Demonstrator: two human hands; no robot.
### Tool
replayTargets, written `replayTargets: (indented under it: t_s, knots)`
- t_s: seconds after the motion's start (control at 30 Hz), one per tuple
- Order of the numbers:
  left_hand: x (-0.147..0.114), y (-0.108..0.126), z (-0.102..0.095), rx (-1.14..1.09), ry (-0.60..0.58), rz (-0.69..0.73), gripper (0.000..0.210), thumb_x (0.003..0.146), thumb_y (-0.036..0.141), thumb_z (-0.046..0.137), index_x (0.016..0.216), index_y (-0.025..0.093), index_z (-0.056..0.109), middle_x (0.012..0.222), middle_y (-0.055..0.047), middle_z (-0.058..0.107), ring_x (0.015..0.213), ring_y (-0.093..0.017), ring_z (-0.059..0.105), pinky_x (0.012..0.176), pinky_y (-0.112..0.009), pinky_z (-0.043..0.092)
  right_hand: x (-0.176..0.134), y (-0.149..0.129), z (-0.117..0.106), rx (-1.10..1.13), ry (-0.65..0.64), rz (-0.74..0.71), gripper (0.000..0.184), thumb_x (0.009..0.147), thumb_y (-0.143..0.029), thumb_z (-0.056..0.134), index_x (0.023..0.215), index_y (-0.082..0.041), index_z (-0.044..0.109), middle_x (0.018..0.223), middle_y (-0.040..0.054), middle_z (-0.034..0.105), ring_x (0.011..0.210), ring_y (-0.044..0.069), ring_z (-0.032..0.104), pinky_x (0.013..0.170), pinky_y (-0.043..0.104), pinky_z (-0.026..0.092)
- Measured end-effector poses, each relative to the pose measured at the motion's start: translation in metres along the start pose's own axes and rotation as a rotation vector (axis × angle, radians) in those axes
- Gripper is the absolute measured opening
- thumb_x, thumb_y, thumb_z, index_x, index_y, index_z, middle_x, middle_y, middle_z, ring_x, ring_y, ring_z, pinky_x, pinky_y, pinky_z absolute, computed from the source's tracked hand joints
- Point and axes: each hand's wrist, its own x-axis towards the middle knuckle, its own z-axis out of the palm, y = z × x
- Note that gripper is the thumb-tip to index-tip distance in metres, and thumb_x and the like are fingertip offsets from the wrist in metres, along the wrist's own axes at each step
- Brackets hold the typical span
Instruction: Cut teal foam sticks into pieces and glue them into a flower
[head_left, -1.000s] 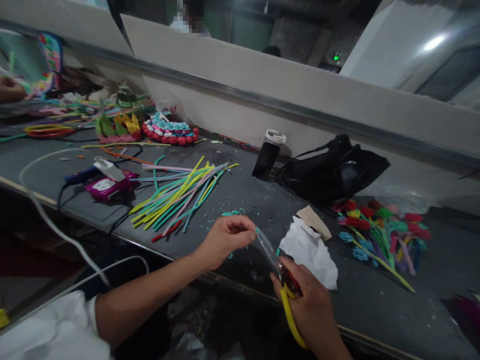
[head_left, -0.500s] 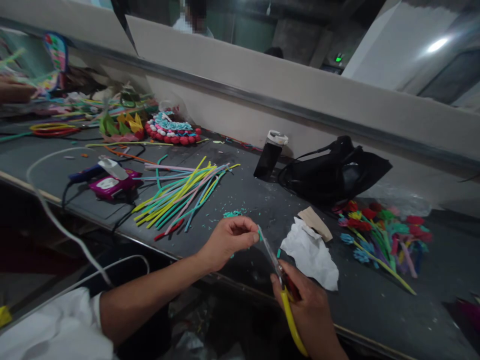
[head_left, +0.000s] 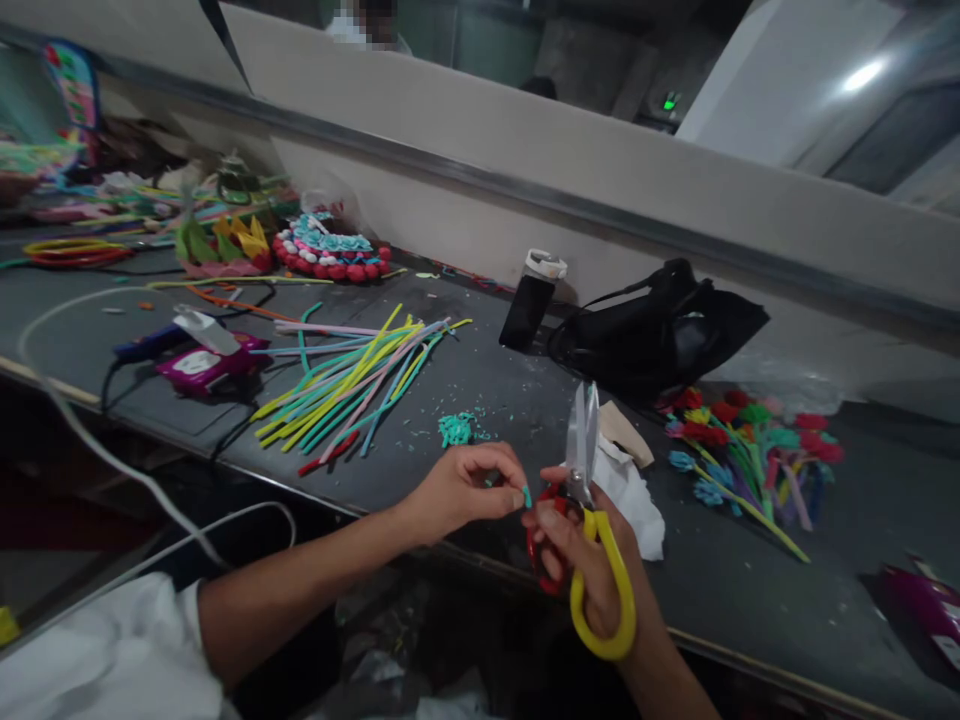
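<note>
While my left hand (head_left: 459, 492) has its fingers pinched on a small teal piece (head_left: 527, 497), my right hand (head_left: 600, 565) sits just beside it, its fingers wrapped around the scissors (head_left: 582, 440). I see that piece held above the near edge of the worktop (head_left: 487, 380), between the two hands, with the right fingertips close up against it; whether they touch it I cannot tell. The scissors stand with their blades pointing up and away from me, one handle yellow, the other red.

Just beyond my left hand I have a heap of teal clippings (head_left: 455, 430), with loose bits scattered around it. To its left lies a loose bundle of fuzzy sticks (head_left: 349, 385) in yellow, teal, pink and blue, and farther left a purple device (head_left: 210, 366).

Behind the scissors I make out crumpled white paper (head_left: 637, 505), partly under a brown scrap (head_left: 624, 435). Near the wall stand a dark bottle (head_left: 527, 310) with a white lid and, beside it, a black bag (head_left: 664, 335). On the right lies a bunch of colourful flowers (head_left: 757, 460), stems toward me.
</note>
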Motion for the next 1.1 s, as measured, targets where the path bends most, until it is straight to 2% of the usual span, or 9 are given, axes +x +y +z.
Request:
replayTargets:
  t_s: [0.13, 0.27, 0.47, 0.6, 0.77, 0.87, 1.0, 1.1]
  knots:
    - [-0.001, -0.003, 0.001, 0.027, -0.058, 0.041, 0.008, 0.076, 0.020, 0.073, 0.076, 0.013, 0.070, 0.076, -0.003, 0.059, 0.075, -0.013, 0.055, 0.072, -0.025, 0.042, 0.003, 0.003, 0.004, 0.134, -0.014, 0.030, 0.045, 0.078, -0.034, 0.075, 0.114, -0.025, 0.049, 0.070, -0.0060, 0.061, 0.039, 0.004, 0.043, 0.037, 0.017, 0.040]
    - [0.000, -0.003, 0.000, 0.034, -0.092, 0.068, 0.009, 0.077, 0.022, 0.073, 0.077, 0.014, 0.070, 0.078, -0.004, 0.059, 0.075, -0.013, 0.054, 0.073, -0.025, 0.043, 0.006, 0.008, 0.003, 0.214, -0.001, 0.038, 0.047, 0.077, -0.030, 0.077, 0.114, -0.025, 0.049, 0.070, -0.0062, 0.060, 0.041, 0.004, 0.045, 0.037, 0.015, 0.037]
    - [-0.001, -0.005, 0.003, 0.034, -0.083, 0.022, 0.015, 0.077, 0.028, 0.073, 0.077, 0.014, 0.070, 0.078, -0.003, 0.059, 0.076, -0.013, 0.054, 0.073, -0.025, 0.042, 0.004, 0.010, 0.003, 0.191, 0.044, -0.009, 0.049, 0.076, -0.029, 0.077, 0.115, -0.025, 0.048, 0.075, -0.0056, 0.059, 0.045, 0.004, 0.047, 0.041, 0.016, 0.039]
    - [-0.004, -0.008, 0.011, -0.073, 0.017, -0.157, 0.019, 0.075, 0.031, 0.075, 0.077, 0.013, 0.070, 0.076, -0.002, 0.060, 0.072, -0.011, 0.053, 0.069, -0.023, 0.041, 0.002, 0.004, 0.003, -0.034, 0.169, -0.125, 0.047, 0.077, -0.030, 0.074, 0.116, -0.025, 0.047, 0.074, -0.0060, 0.058, 0.048, 0.006, 0.050, 0.045, 0.018, 0.043]
    - [-0.007, -0.010, 0.020, -0.127, 0.115, -0.277, 0.022, 0.068, 0.032, 0.080, 0.074, 0.013, 0.070, 0.074, 0.000, 0.061, 0.068, -0.010, 0.052, 0.066, -0.022, 0.039, 0.000, 0.002, 0.001, -0.544, 0.374, -0.402, 0.030, 0.078, -0.030, 0.068, 0.104, -0.021, 0.056, 0.076, -0.0018, 0.064, 0.060, 0.011, 0.061, 0.061, 0.024, 0.052]
    - [-0.008, -0.012, 0.022, -0.155, 0.151, -0.314, 0.023, 0.066, 0.032, 0.081, 0.073, 0.013, 0.070, 0.070, 0.001, 0.062, 0.065, -0.009, 0.052, 0.065, -0.021, 0.039, -0.001, 0.009, -0.004, -0.741, 0.402, -0.531, 0.025, 0.082, -0.028, 0.063, 0.106, -0.022, 0.057, 0.082, -0.0003, 0.066, 0.064, 0.012, 0.063, 0.064, 0.024, 0.052]
    - [-0.009, -0.016, 0.023, -0.185, 0.159, -0.332, 0.023, 0.065, 0.030, 0.081, 0.074, 0.012, 0.069, 0.069, 0.000, 0.065, 0.065, -0.010, 0.054, 0.068, -0.023, 0.042, -0.003, 0.018, -0.010, -0.935, 0.354, -0.732, 0.025, 0.085, -0.019, 0.057, 0.109, -0.025, 0.057, 0.088, 0.0005, 0.064, 0.079, 0.016, 0.064, 0.073, 0.027, 0.052]
    - [-0.009, -0.019, 0.024, -0.163, 0.167, -0.323, 0.022, 0.065, 0.028, 0.080, 0.074, 0.012, 0.068, 0.069, 0.000, 0.065, 0.065, -0.011, 0.055, 0.069, -0.025, 0.043, -0.003, 0.019, -0.012, -1.010, 0.298, -0.783, 0.027, 0.086, -0.015, 0.053, 0.110, -0.025, 0.057, 0.088, 0.0011, 0.063, 0.079, 0.016, 0.061, 0.072, 0.027, 0.050]
